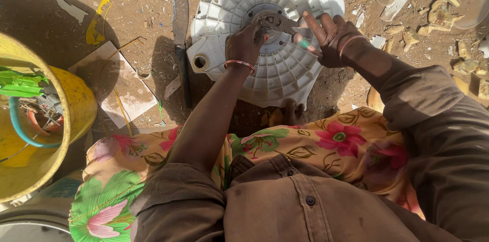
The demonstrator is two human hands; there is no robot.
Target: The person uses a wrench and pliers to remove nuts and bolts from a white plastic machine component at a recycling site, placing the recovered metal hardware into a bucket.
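**Both hands on the hub of a white washer tub**

Brown shirt (300, 206) and flowered cloth (326, 143) fill the bottom of my view, closest to the lens. Past them, the white ribbed plastic washer tub (265, 28) lies flat on the dirt, straight ahead of both hands, its round face turned up at me. At its centre sits a grey metal hub bracket (272, 19), its long axis running roughly left to right across the tub.

My left hand (245, 43) is curled shut over the near-left end of that bracket, knuckles up; what the fingers pinch underneath I cannot tell. My right hand (331, 36) comes in from the right, index finger stretched along a slim tool with a green band (304, 42), the other fingers folded around it, its tip aimed at the hub. The 2 hands sit about equally near the bracket, 1 on each side.

Outward, a long curved metal blade (178, 23) lies just left of the tub, a white tile (125, 81) further left, and a yellow bucket (76, 115) at the left edge. Foam scraps (443, 13) litter the upper right.
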